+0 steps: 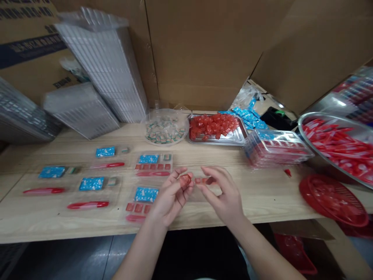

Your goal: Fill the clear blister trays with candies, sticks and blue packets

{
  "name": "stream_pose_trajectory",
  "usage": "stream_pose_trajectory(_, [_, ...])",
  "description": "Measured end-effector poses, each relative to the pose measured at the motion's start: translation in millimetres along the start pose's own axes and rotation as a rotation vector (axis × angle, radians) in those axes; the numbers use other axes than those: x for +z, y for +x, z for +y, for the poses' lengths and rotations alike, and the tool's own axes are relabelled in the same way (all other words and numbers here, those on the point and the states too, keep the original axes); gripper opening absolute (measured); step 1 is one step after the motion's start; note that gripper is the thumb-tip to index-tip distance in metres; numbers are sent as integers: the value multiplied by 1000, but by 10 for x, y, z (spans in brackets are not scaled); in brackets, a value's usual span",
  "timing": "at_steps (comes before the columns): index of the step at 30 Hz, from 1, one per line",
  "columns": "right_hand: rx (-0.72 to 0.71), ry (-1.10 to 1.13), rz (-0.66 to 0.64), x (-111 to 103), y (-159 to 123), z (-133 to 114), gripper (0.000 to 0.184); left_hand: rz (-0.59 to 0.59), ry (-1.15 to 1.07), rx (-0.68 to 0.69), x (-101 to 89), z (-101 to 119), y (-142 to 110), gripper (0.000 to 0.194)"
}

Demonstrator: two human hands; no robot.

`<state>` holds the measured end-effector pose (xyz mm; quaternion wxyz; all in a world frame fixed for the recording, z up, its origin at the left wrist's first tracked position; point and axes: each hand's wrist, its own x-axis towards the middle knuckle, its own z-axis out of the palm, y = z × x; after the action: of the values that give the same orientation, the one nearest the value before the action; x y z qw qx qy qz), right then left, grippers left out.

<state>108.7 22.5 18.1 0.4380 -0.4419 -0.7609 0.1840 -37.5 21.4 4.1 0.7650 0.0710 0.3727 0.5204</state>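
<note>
My left hand (175,194) is closed around small translucent red pieces (185,180), held at its fingertips. My right hand (223,192) is curved over a clear plastic tray, its thumb and index finger apart. Between those fingers a row of small red squares (198,181) shows; whether the fingers touch one I cannot tell. Left of my hands lies a clear tray with a blue packet (145,194), red squares and a red pen (135,218), partly behind my left forearm. Just beyond it, another clear tray holds a blue packet (148,158), a small eraser-like block (167,157), red squares and a red pen.
Several filled trays lie at left. Behind stand stacked clear trays (101,58), a round dish (164,142) of small blocks, and a metal tray (233,138) of red pieces. At right are stacked packs (276,149), a metal bowl (303,120) of red pens and a red basket (305,194).
</note>
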Motion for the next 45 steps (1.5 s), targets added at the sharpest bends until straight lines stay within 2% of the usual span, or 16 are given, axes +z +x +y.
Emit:
stream_pose_trajectory(2, [46, 71, -81, -65, 32, 34, 38, -46, 53, -25, 15, 1, -41, 34])
stream_pose_trajectory(6, [7, 129, -181, -115, 40, 62, 26, -92, 186, 41, 47, -80, -45, 23])
stream_pose_trajectory(8, [34, 121, -167, -121, 26, 63, 23, -85, 261, 71, 39, -105, -40, 19])
stream_pose_trajectory(10, [48, 95, -143, -131, 9, 66, 22, -96, 294, 41, 16, -107, -56, 17])
stream_pose_trajectory(15, [9, 81, -121, -164, -4, 75, 18, -185, 207, -80, -24, -89, -130, 20])
stream_pose_trajectory(19, [2, 107, -134, -183, 3, 70, 10, -220, 203, -60, 18, -92, -125, 21])
stream_pose_trajectory(22, [0, 95, -154, -195, -9, 68, 30, -162, 186, -23, 78, -102, -91, 16])
stream_pose_trajectory(24, [8, 80, -170, -206, -24, 64, 46, -135, 122, -56, 111, -127, -74, 16])
stream_pose_trajectory(25, [9, 75, -181, -212, -30, 62, 48, -130, 97, -74, 122, -147, -71, 16])
stream_pose_trajectory(27, [11, 65, -212, -225, -39, 62, 40, -110, 86, -83, 128, -201, -77, 15])
stream_pose_trajectory(31, [79, 61, -279, -255, -42, 105, 27, -33, 195, 28, 79, -311, -142, 22])
stream_pose_trajectory(34, [174, 152, -315, -278, -40, 159, 23, -35, 351, 125, 18, -350, -204, 23])
stream_pose_trajectory(38, [298, 265, -364, -274, -52, 174, 26, -34, 779, 464, -49, -340, -232, 20])
stream_pose_trajectory(40, [411, 357, -382, -254, -70, 177, 25, -3, 983, 612, -82, -335, -229, 21])
stream_pose_trajectory(43, [585, 458, -366, -219, -86, 256, 23, 40, 1213, 755, -145, -386, -237, 28])
stream_pose_trajectory(45, [580, 357, -296, -190, -57, 362, 22, 73, 1332, 806, -199, -478, -255, 37])
